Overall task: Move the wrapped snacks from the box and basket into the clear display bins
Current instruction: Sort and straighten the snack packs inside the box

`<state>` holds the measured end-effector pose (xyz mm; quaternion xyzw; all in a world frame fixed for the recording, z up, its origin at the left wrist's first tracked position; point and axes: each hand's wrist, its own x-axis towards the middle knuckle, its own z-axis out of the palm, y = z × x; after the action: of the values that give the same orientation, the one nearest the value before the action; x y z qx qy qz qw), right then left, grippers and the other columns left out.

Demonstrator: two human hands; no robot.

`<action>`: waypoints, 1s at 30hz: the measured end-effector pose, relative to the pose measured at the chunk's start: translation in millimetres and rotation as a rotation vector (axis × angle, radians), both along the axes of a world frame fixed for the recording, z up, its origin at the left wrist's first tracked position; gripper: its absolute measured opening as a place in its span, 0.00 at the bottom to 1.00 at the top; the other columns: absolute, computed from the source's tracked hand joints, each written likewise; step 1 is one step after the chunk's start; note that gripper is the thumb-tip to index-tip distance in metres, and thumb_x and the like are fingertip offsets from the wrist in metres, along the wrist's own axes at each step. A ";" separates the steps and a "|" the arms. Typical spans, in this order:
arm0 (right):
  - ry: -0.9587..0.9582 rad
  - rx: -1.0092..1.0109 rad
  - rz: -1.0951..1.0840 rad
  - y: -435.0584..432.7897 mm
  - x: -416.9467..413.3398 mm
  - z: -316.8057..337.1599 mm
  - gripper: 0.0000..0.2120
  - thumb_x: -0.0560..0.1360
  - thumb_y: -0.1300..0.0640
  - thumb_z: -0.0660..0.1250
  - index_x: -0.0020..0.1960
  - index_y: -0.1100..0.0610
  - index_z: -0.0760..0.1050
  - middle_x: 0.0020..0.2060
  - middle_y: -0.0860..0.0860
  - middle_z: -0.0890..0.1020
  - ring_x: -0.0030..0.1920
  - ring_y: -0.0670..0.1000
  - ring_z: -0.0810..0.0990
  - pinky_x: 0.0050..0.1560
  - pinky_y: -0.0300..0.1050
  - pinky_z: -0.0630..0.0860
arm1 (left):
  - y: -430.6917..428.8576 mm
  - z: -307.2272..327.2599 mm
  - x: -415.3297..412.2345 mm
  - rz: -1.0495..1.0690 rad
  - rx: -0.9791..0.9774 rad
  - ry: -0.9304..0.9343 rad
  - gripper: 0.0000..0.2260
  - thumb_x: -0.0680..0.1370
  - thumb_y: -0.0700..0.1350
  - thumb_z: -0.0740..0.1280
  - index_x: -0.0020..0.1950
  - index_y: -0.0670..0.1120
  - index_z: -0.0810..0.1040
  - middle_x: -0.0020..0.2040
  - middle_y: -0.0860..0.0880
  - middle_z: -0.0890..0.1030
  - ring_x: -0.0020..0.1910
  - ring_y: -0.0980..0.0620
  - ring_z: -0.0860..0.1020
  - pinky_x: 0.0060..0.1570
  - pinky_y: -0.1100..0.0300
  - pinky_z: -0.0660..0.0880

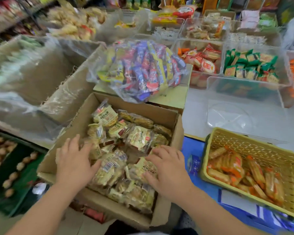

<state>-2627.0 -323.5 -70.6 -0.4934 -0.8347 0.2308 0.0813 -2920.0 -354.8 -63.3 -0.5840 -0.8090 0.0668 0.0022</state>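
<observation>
Left hand and right hand lie spread, gripping nothing, on snacks filling the box; basket rightward part-stocked, bin beyond empty.

Snack shop: display bins of wrapped snacks.

You've got a box of brown corrugated cardboard, matt and slightly rough. The wrapped snacks in it are in clear, glossy, crinkly plastic film with printed labels. The basket is yellow hard plastic with lattice walls and a dull sheen. Its orange packets are in shiny film. The clear bin is smooth, glossy, see-through hard plastic. The big bag is thin clear film, wrinkled and shiny. The bigger carton on your left is matt cardboard with a ragged edge, lined with cloudy plastic sheet. The tabletop is pale and smooth.
</observation>
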 end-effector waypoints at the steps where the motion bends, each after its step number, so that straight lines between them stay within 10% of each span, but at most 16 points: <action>1: -0.082 -0.014 -0.025 -1.7 -11.8 -4.4 0.24 0.76 0.33 0.59 0.68 0.41 0.74 0.69 0.42 0.71 0.76 0.51 0.58 0.76 0.59 0.52 | 3.1 -3.8 -18.8 0.002 -0.001 0.008 0.30 0.70 0.65 0.75 0.68 0.52 0.78 0.78 0.37 0.66 0.76 0.33 0.62 0.73 0.34 0.61; 10: -0.457 0.026 -0.346 -0.1 -63.0 -3.7 0.32 0.75 0.32 0.61 0.75 0.42 0.65 0.75 0.47 0.67 0.81 0.58 0.47 0.74 0.65 0.32 | 9.4 -20.4 -104.6 -0.224 -0.001 -0.147 0.29 0.71 0.61 0.75 0.69 0.52 0.78 0.78 0.40 0.67 0.75 0.36 0.62 0.65 0.36 0.73; 21: -0.236 -0.346 -0.408 155.4 -140.0 -22.1 0.51 0.68 0.26 0.69 0.78 0.57 0.63 0.73 0.56 0.71 0.69 0.58 0.73 0.68 0.53 0.73 | 5.3 -27.1 -118.4 -0.318 0.044 -0.360 0.26 0.68 0.61 0.77 0.63 0.52 0.81 0.74 0.43 0.72 0.74 0.36 0.65 0.62 0.33 0.75; 30: -0.264 -0.580 -0.335 179.1 -154.0 -55.0 0.60 0.54 0.16 0.67 0.72 0.55 0.68 0.66 0.53 0.76 0.59 0.55 0.77 0.53 0.48 0.72 | 8.9 -27.8 -120.9 -0.277 0.044 -0.411 0.24 0.69 0.60 0.77 0.62 0.53 0.82 0.74 0.45 0.72 0.73 0.38 0.66 0.62 0.34 0.74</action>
<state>-2781.0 -144.4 -125.6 -0.6515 -0.6454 0.3756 -0.1338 -3040.9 -345.9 -91.1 -0.6905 -0.7058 -0.0718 -0.1407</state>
